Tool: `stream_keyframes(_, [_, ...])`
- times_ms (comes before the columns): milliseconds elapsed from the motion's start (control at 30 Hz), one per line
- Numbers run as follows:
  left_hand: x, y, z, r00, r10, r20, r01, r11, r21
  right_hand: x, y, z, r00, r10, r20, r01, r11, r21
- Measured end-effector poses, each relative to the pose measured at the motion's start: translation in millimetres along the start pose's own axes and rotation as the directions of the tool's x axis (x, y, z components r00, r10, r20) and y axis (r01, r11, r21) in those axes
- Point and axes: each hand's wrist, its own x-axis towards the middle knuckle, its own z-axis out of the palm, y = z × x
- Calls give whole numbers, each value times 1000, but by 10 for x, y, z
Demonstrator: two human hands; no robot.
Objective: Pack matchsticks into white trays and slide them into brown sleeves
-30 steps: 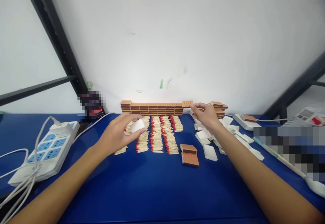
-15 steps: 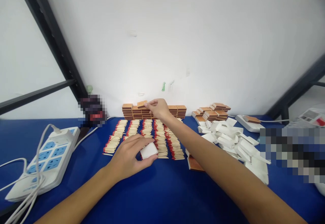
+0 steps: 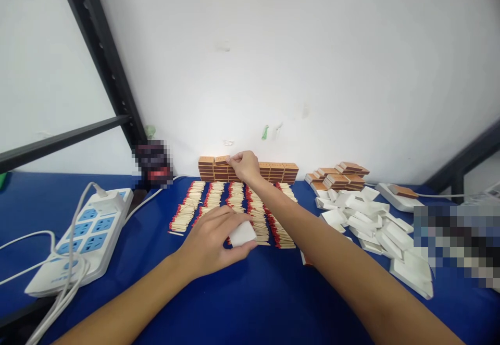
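My right hand (image 3: 246, 167) reaches to the back and pinches the end of an orange matchbox (image 3: 222, 160), which sits on top of the row of stacked matchboxes (image 3: 279, 173) against the wall. Nearer to me, my left hand (image 3: 214, 241) grips a small white matchbox tray (image 3: 242, 234) between thumb and fingers. Rows of loose red-tipped matches (image 3: 187, 209) lie on the blue surface between the hands and the stack. My right forearm covers some matches and most of a matchbox (image 3: 305, 259) below it.
On the right lies a heap of white matchbox trays (image 3: 371, 220), with a loose pile of matchboxes (image 3: 339, 175) behind it. Another matchbox (image 3: 403, 192) rests on a white adapter (image 3: 394, 199). A power strip (image 3: 84, 246) with white cables stands at the left.
My right hand has lowered the matchbox from a tilt above the stack onto its top row. The left hand keeps its hold on the white tray. The whole view has shifted slightly.
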Motion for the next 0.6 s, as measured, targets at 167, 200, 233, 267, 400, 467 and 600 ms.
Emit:
stream_keyframes(167, [-11,-27,4,999,-35,19,35,999,18,-11,34,37,995,-96,-32,93,992,-83])
stream_keyframes(200, [-13,-32,7,999,-40,24,40,999,18,-12,45,42,993,-113,-38,109,989,-98])
stream_keyframes(233, [-15,-36,10,999,-43,27,42,999,17,-13,56,47,991,-129,-43,123,986,-113])
stream_keyframes(267, [-17,-40,13,999,-43,27,43,999,16,-15,67,52,989,-141,-46,135,983,-126])
stream_keyframes(400, [-26,-47,25,998,-51,27,51,999,17,-39,84,68,982,-183,-45,174,972,-158])
stream_keyframes(467, [-33,-48,28,998,-62,27,62,998,20,-61,69,68,979,-200,-43,191,968,-161])
stream_keyframes(600, [-44,-53,29,995,-95,29,95,995,17,-128,7,16,976,-214,-40,207,970,-124])
